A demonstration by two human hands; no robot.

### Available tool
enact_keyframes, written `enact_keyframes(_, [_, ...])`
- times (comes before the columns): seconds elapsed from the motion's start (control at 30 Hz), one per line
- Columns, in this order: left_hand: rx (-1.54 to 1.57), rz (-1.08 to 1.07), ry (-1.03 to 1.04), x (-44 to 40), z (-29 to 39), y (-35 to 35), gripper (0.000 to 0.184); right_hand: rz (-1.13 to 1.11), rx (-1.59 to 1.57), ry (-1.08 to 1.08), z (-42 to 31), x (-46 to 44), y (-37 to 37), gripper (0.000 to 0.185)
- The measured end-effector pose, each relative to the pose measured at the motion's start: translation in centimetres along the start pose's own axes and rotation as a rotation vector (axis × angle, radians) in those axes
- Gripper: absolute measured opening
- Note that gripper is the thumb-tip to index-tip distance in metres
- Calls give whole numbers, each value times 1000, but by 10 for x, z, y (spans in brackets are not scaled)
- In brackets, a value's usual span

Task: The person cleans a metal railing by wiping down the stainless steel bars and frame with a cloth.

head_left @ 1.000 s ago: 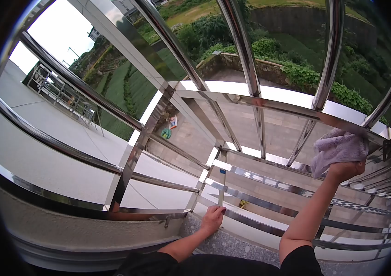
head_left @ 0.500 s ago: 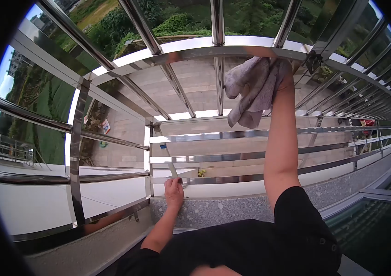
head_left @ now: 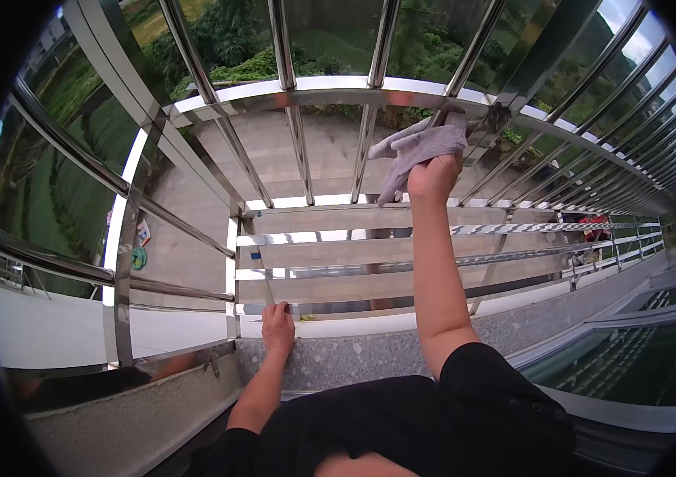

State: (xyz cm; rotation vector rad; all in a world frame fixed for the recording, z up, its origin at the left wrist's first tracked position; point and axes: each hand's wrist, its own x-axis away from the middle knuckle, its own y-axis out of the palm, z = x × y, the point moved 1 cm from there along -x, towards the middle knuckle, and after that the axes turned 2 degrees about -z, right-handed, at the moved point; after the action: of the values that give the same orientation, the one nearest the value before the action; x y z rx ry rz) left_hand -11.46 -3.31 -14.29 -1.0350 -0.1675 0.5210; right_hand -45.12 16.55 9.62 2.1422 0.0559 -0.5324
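Note:
My right hand (head_left: 433,176) is closed on a greyish-purple cloth (head_left: 424,145), which it presses around a shiny vertical bar (head_left: 474,49) just below the curved upper rail (head_left: 322,98). One end of the cloth hangs loose to the left; my fingertips are hidden in it. Lower left, my left hand (head_left: 278,327) is closed over the lowest flat rail (head_left: 338,307) of the metal railing, its fingers partly hidden behind the hand.
A speckled stone ledge (head_left: 354,354) runs under the railing. Windows (head_left: 632,362) stand at the right. A thick post with a dark fitting (head_left: 499,118) is right of the cloth. Far below lies a paved yard (head_left: 203,191), with greenery beyond.
My right hand has turned and drawn the cloth down around the vertical bar, so the back of the hand now shows below it. My left hand stays on the lowest rail. The view has shifted.

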Motion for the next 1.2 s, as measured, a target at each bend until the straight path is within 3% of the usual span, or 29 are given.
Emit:
enact_keyframes(0.03, [-2,-4,-2,1,-1,1,19,-150,-62,49,-9,15,3,31])
enact_keyframes(0.17, [26,-5,39,3,-7,4,18,132,-399,349,-25,44,29,34])
enact_keyframes(0.2, [33,1,40,3,-6,4,19,107,-457,461,-30,34,30,39])
enact_keyframes(0.23, [34,27,28,1,-8,1,19,77,-342,365,-29,23,33,44])
enact_keyframes(0.33, [-12,62,45,5,-14,4,19,-221,-431,400,-43,-7,37,45])
enact_keyframes(0.43, [-43,84,50,4,-11,2,20,220,-337,448,-40,-17,55,48])
enact_keyframes(0.53, [-30,58,38,9,-18,9,22,428,-278,465,-30,-24,50,47])
enact_keyframes(0.57, [-22,52,34,7,-20,14,23,318,-387,525,-35,-25,53,41])
enact_keyframes(0.63, [-16,25,11,7,-20,12,25,373,-281,524,-44,-26,69,38])
enact_keyframes(0.8, [12,12,13,10,-15,6,26,295,-378,604,-22,-61,-14,37])
enact_keyframes(0.87, [7,13,9,6,-15,7,25,354,-349,590,-33,-40,28,40])
enact_keyframes(1.1, [-31,56,56,8,-11,4,25,26,-536,716,11,-98,-21,47])
enact_keyframes(1.2, [-31,67,60,8,-13,7,25,43,-473,544,44,-100,-21,46])
